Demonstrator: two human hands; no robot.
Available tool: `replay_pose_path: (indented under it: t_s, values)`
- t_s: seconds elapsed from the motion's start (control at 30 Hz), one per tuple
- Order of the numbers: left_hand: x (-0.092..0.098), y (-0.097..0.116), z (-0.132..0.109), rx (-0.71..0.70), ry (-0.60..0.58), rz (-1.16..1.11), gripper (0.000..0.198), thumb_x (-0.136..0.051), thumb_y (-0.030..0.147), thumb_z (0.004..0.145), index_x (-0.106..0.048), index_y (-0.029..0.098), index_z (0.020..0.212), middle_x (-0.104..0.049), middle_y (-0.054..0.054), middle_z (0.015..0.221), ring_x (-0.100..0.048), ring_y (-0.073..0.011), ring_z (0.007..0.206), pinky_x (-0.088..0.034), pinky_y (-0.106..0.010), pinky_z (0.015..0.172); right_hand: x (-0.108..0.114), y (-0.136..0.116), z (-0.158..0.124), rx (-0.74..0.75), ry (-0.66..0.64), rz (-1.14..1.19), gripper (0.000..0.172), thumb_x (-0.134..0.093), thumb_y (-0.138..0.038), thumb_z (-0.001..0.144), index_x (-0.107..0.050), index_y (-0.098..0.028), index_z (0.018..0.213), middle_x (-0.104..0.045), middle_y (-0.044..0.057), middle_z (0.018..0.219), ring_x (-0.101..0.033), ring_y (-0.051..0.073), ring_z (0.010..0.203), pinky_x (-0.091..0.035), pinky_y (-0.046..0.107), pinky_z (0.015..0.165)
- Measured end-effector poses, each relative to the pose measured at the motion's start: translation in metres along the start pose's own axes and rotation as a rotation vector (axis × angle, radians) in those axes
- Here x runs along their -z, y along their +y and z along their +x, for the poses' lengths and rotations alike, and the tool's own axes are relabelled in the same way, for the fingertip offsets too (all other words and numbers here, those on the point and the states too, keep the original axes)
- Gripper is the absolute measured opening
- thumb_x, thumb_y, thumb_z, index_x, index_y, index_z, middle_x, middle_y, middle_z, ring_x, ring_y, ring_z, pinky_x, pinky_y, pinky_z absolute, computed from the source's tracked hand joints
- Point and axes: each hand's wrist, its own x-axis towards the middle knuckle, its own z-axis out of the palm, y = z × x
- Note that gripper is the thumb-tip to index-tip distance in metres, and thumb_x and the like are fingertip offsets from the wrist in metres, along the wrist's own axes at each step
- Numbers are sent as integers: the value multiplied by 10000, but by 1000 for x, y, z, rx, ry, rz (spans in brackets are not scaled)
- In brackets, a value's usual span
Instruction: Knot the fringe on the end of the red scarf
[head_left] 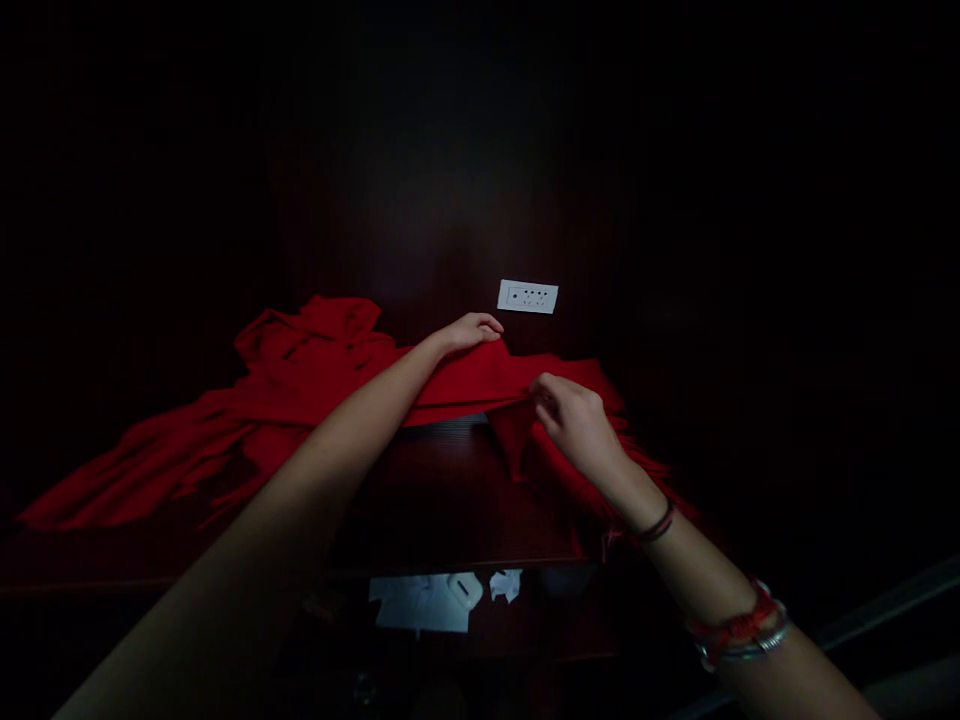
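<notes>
A large red cloth (330, 375) lies in loose folds over a dark wooden surface, its right end hanging in what looks like a fringe. My left hand (471, 332) is at the cloth's far edge, fingers bent and closed on a raised fold. Nearer and to the right, my right hand (574, 410) pinches the cloth's front edge between thumb and fingers. Between the two hands a layer of the cloth is lifted a little. Under it a small grey ribbed patch (454, 428) shows, too dim to identify.
A white socket plate (528, 296) is on the dark wall behind the cloth. Below the front edge of the dark wooden surface (442, 510), a lower level holds a pale sheet (420, 602), a small white case (466, 588) and a crumpled paper (505, 585). Deep shadow hides both sides.
</notes>
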Motion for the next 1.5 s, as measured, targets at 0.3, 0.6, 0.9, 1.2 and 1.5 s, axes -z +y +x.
replay_pose_path:
  t_s: [0.3, 0.6, 0.9, 1.2, 1.5]
  values:
    - [-76, 18, 51, -50, -93, -10, 229, -497, 118, 688, -585, 109, 900, -613, -38, 854, -535, -120, 763, -405, -260, 743, 28, 58, -46, -138, -214, -312, 265, -325, -134, 813, -513, -206, 986, -498, 58, 933, -519, 108, 688, -358, 199, 595]
    - [-126, 13, 72, -7, -158, 27, 263, -485, 110, 671, -590, 95, 912, -620, -58, 875, -543, -131, 766, -412, -259, 733, 16, 95, -79, -246, -337, -459, 311, -311, -157, 818, -436, -249, 1088, -494, 63, 996, -535, 124, 706, -361, 223, 582]
    - [-146, -12, 75, 5, -188, 262, 253, -506, 105, 636, -604, 92, 869, -630, -58, 813, -547, -128, 708, -420, -229, 648, -4, 110, -95, -284, -288, -348, 256, -300, -145, 824, -476, -196, 1004, -569, 53, 897, -547, 125, 743, -352, 201, 595]
    - [-153, -13, 66, -13, -171, 370, 248, -472, 87, 664, -600, 120, 874, -628, -36, 846, -552, -133, 772, -414, -216, 699, 0, 107, -96, -300, -316, -393, 236, -321, -165, 822, -522, -205, 939, -566, 45, 866, -537, 113, 693, -343, 195, 567]
    - [-147, 4, 37, -72, -209, 569, 381, -520, 175, 704, -501, 120, 1081, -497, -119, 1099, -435, -244, 1028, -340, -344, 858, -1, 107, -100, -266, -336, -380, 241, -316, -193, 835, -531, -213, 940, -561, 36, 849, -541, 113, 722, -345, 192, 581]
